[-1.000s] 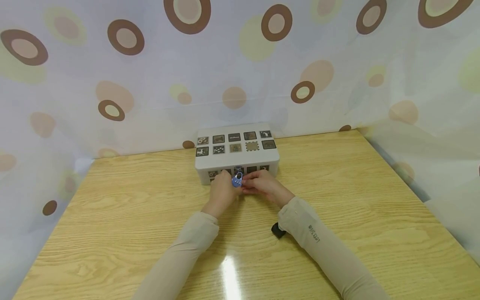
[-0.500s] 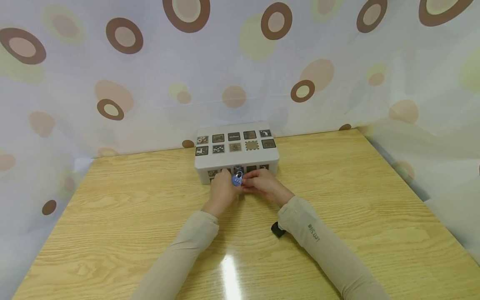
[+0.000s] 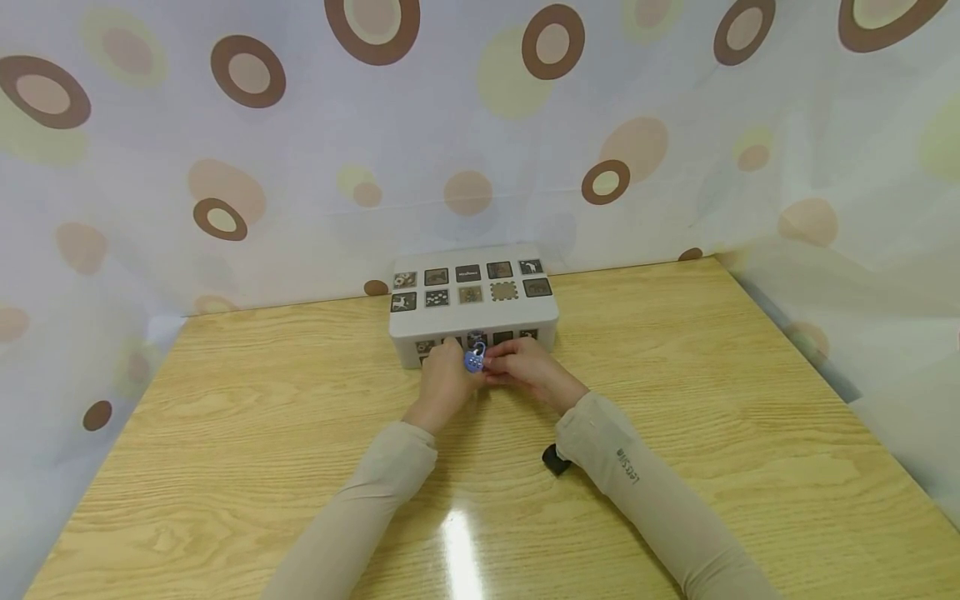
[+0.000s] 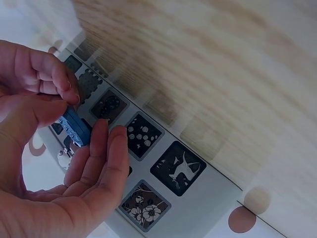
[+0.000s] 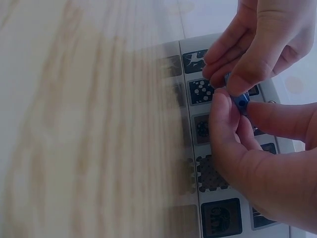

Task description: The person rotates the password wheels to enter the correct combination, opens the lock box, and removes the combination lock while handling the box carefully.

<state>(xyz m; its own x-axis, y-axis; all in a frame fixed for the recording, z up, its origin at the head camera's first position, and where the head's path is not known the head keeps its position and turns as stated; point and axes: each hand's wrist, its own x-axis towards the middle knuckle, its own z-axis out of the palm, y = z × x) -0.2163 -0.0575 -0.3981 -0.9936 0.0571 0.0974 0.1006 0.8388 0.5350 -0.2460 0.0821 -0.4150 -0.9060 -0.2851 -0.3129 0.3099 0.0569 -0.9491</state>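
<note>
A small blue combination padlock (image 3: 474, 361) hangs at the front of a white box (image 3: 472, 315) decorated with dark picture squares. From the left, my left hand (image 3: 444, 379) pinches the padlock (image 4: 74, 128) between thumb and fingers. My right hand (image 3: 528, 371) holds its other side with thumb and fingertips. In the right wrist view both hands meet around the padlock (image 5: 241, 100), hiding much of its body. Its silver shackle stands above the blue body at the box's front; whether it is latched I cannot tell.
The box stands on a wooden table (image 3: 262, 433) against a patterned cloth backdrop (image 3: 420, 133). A small black object (image 3: 556, 460) lies beside my right sleeve (image 3: 645, 483).
Both hands keep their hold on the padlock at the box front. Nothing else has visibly moved apart from a slight shift of the head view.
</note>
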